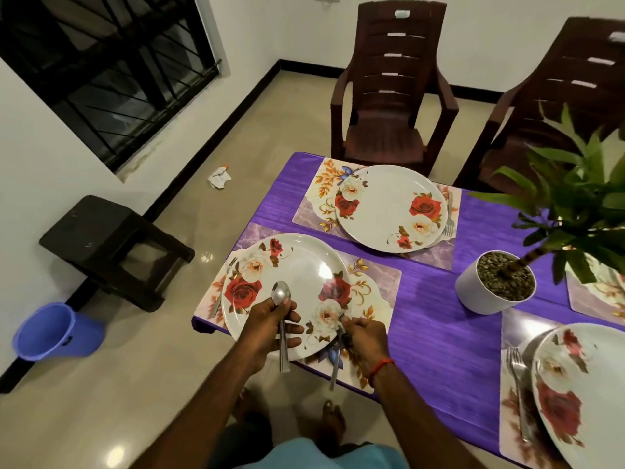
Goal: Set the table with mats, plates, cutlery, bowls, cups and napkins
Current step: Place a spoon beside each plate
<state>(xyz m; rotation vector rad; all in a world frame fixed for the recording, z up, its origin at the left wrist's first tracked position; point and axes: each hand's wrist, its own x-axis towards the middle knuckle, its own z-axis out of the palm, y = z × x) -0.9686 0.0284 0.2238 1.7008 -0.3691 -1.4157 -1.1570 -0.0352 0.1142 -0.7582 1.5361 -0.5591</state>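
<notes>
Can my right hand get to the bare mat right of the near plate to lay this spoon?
Probably yes. The right hand, pinching the spoon, is at the right edge of the plate; the mat beside it lies bare, and the pot stands well clear.

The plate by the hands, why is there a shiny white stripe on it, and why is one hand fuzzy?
Head view: the stripe on the plate is light glare; the right hand is smeared, likely motion blur.
</notes>
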